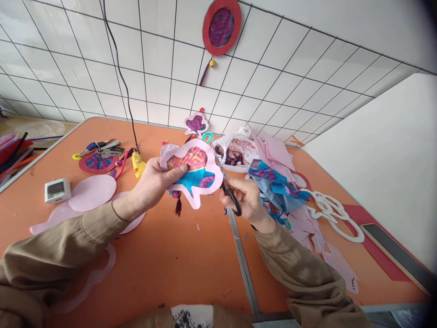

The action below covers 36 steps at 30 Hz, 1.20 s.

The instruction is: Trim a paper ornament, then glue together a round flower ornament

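Tan sleeves (68, 255) reach forward over an orange bench (170, 273). The left hand (155, 182) pinches a pink cut-out (193, 171) by its left edge, thumb on top, and holds it up above the middle of the bench. The cut-out is a lobed paper shape faced with magenta and turquoise fabric, and a dark red tassel (178, 205) hangs beneath it. The right hand (244, 196) is closed through the black handles of scissors (227, 184), whose blades run up along the cut-out's right edge.

The piece looks light, thin and floppy, and easy to crease or tear. It is probably best gripped flat and close to the cutting line.

Pink paper rounds (92, 191) and a small white device (57, 190) lie to the left, with blue fabric scraps (273, 182) to the right. Further back are keys (102, 148) and a clear bag (235, 152). A red round ornament (221, 25) hangs on the tiled wall (68, 68).

The blade tips are hidden behind the paper, so how far they gape cannot be told. The bag's contents are unclear.
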{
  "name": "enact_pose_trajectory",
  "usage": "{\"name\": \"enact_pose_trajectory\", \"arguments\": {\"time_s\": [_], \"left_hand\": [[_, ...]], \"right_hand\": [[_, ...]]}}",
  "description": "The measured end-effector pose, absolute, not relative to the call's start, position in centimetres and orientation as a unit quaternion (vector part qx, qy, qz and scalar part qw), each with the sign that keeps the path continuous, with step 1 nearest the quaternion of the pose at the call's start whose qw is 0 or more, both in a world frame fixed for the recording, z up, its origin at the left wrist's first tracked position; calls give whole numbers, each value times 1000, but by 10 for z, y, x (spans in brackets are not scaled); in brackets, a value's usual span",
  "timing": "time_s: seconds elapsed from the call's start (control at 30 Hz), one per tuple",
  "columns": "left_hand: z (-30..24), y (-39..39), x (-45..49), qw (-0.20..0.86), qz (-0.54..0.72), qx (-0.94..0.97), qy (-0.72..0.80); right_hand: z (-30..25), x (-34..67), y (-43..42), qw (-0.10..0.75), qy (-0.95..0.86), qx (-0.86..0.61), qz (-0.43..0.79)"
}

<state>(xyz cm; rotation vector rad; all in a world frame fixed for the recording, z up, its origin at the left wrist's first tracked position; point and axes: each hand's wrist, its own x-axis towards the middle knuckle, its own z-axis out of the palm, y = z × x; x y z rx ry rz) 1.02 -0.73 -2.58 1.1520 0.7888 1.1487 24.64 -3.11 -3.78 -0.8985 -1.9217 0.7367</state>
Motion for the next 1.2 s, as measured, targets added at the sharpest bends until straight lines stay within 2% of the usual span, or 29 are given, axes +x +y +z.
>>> {"name": "enact_pose_trajectory", "arguments": {"time_s": [1.2], "left_hand": [[-27, -7, 8, 615, 502, 503, 342]], "right_hand": [[-45, 249, -30, 444, -768, -369, 276]]}}
